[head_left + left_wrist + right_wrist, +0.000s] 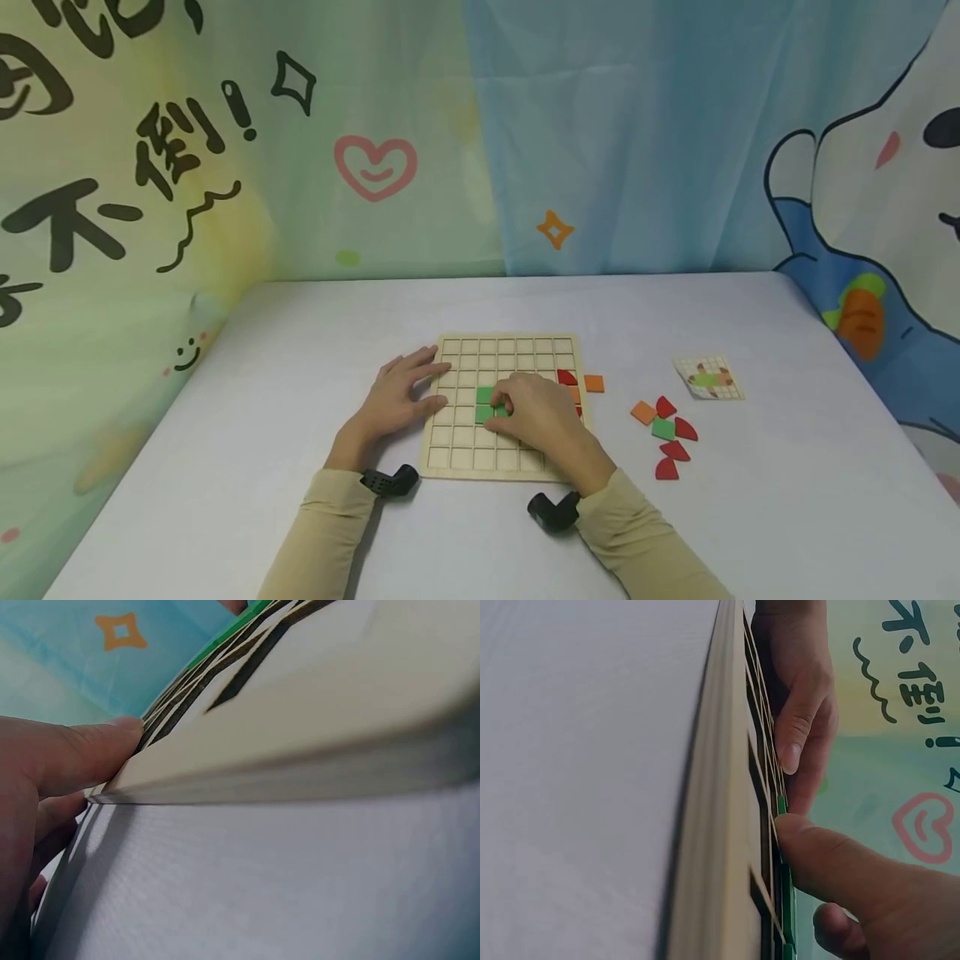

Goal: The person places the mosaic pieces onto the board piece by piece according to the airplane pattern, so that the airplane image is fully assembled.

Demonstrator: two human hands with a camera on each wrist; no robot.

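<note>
A pale wooden grid board (pixel 457 450) lies flat on the table. My left hand (pixel 401 392) rests at its left edge with fingers spread, and the left wrist view shows the thumb (pixel 94 754) on the rim. Above the middle of the board, my right hand (pixel 543 417) pinches a green square tile (pixel 502 411) between thumb and curled fingers, partly hiding it. Green tiles (pixel 484 395) sit in cells just left of those fingertips. Red quarter-round tiles (pixel 566 377) and an orange tile (pixel 573 393) lie along the board's right side, partly behind the hand.
An orange square (pixel 594 383) lies just off the board's right edge. Farther right are loose red pieces (pixel 686 429), another orange square (pixel 643 412) and a green square (pixel 663 428). A small pattern card (pixel 707 379) lies behind them. A printed curtain (pixel 600 150) hangs behind the table.
</note>
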